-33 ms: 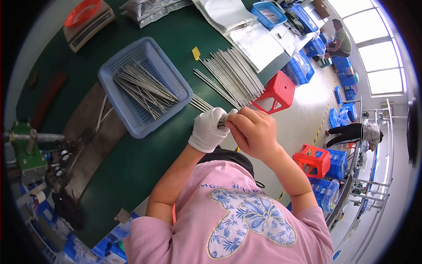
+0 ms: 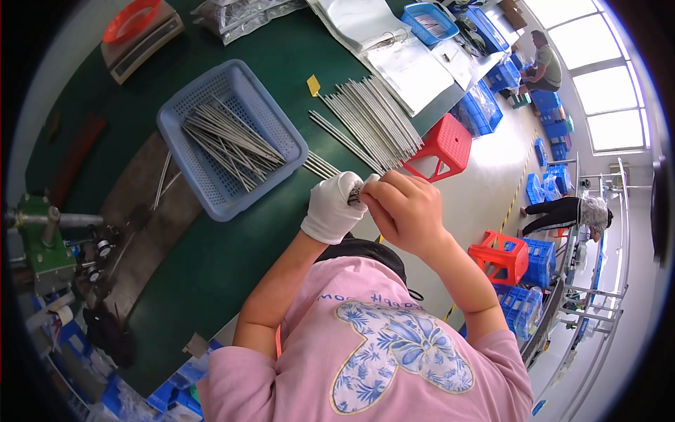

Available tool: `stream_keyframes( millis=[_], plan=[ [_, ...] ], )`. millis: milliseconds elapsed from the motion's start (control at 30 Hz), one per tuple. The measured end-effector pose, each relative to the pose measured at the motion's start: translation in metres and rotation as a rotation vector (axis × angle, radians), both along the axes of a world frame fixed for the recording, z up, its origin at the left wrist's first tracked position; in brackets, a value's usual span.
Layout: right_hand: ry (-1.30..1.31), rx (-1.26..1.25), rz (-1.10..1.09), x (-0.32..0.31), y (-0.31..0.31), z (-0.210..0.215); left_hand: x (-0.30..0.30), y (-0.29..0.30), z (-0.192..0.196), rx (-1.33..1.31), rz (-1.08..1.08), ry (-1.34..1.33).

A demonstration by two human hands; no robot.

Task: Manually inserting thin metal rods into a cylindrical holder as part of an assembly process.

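Note:
My left hand, in a white glove, is closed around a bundle of thin metal rods, whose ends poke out beside the thumb. Bare and curled, my right hand meets it at those ends, with thumb and fingers pinched on them; the fingertips are partly hidden. Just beyond the hands, many grey metal rods lie side by side on the green table. To the left, a blue perforated basket holds a loose heap of similar rods.
An open binder lies beyond the rods, near a yellow tag. A scale with a red dish stands far left. A green metal fixture is at the left edge. Red stools and two people are to the right.

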State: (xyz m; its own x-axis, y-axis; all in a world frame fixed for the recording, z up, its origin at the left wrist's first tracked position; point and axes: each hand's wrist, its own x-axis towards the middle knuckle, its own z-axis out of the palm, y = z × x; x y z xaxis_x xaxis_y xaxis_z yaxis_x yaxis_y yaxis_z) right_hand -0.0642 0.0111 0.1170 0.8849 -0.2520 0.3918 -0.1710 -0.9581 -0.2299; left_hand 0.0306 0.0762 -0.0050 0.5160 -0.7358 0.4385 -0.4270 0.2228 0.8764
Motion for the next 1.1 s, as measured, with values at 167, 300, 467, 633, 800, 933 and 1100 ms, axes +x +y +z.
stream_keyframes(
  millis=[167, 300, 467, 633, 800, 933, 1100],
  plan=[
    [-0.034, 0.001, -0.02, -0.003, 0.0, 0.007, -0.002, 0.0, 0.0, 0.012, 0.034, -0.022],
    [-0.022, 0.02, 0.001, -0.002, 0.0, 0.007, 0.0, 0.0, 0.0, 0.032, 0.029, -0.007],
    [-0.028, 0.027, -0.009, -0.002, -0.004, 0.003, 0.003, -0.004, -0.001, 0.049, 0.002, -0.018],
    [0.007, 0.081, 0.019, -0.006, -0.004, 0.005, 0.004, -0.005, 0.006, 0.019, -0.046, -0.08],
    [-0.029, 0.085, 0.016, -0.004, -0.001, -0.017, 0.009, -0.004, -0.028, -0.004, -0.059, -0.126],
    [-0.204, 0.062, 0.084, -0.011, 0.0, -0.022, 0.009, -0.005, -0.062, -0.008, -0.092, 0.04],
    [-0.326, 0.217, -0.023, -0.025, 0.008, -0.027, 0.0, -0.006, -0.045, -0.111, -0.088, 0.083]
  ],
)
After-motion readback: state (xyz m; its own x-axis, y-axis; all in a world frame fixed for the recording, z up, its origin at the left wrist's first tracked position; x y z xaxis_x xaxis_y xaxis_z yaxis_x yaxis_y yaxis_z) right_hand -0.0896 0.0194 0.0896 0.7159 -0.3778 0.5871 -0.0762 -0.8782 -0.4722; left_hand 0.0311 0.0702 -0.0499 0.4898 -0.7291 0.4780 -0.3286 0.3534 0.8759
